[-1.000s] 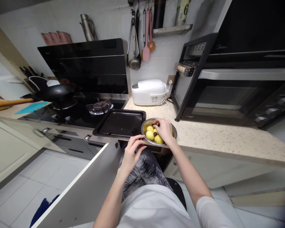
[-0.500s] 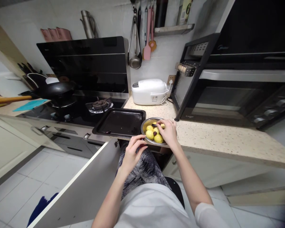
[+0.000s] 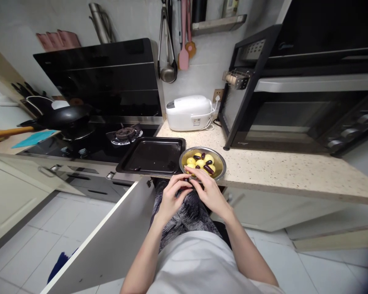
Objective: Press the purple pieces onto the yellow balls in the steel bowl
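My left hand [image 3: 172, 197] and my right hand [image 3: 207, 191] meet at the fingertips just in front of the steel bowl [image 3: 223, 168]. Their fingers are bent in a pinch around a small dark bit that I cannot make out. Behind the right fingers, the bowl sits on the counter with several round yellow pieces [image 3: 209, 158] in it. Dark purple oblong pieces [image 3: 208, 169] lie on top of and among them. Part of the bowl's near left side is hidden by my right hand.
Left of the bowl lies a black baking tray [image 3: 153, 157] with a few small dark bits on it. A white appliance [image 3: 188, 112] stands behind, an oven [image 3: 288, 122] to the right. The stove carries a black wok [image 3: 63, 116]. A cabinet door [image 3: 110, 237] hangs open below.
My right hand has come out of the bowl, down and left, to meet my left hand. More purple pieces show in the bowl. The view has shifted slightly.
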### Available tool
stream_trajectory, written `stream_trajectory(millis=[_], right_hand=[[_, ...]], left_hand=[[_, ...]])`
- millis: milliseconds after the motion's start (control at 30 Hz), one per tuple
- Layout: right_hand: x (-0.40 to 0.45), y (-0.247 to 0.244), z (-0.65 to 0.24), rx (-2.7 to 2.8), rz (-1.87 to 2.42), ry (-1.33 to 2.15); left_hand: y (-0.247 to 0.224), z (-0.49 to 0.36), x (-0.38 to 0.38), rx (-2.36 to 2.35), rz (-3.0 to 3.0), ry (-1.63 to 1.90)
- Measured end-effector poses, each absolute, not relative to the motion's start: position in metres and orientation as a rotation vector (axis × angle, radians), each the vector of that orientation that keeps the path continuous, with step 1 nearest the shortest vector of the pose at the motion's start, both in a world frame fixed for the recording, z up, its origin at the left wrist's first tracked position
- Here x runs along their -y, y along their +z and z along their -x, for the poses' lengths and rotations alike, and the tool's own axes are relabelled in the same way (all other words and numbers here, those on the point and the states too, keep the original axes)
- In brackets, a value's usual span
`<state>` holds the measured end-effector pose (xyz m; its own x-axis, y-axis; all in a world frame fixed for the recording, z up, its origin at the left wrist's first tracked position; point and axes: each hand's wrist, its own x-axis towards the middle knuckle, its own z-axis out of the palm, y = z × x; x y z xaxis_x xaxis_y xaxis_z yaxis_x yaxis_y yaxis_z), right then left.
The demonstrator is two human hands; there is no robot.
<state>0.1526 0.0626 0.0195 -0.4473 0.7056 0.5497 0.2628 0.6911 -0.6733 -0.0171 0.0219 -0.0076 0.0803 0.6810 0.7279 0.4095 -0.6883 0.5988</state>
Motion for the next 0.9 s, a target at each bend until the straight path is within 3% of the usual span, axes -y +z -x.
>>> stream_trajectory(millis=[500,900], right_hand=[[-0.069,0.016,-0.165,1.998,0.792,0.690],[-0.143,0.024,-0.165,1.862,1.108,0.298]], left_hand=[[-0.015,0.011,-0.025,-1.001,-2.176,1.604],[-0.016,0.015,-0.026,-1.172,-2.123,1.704]])
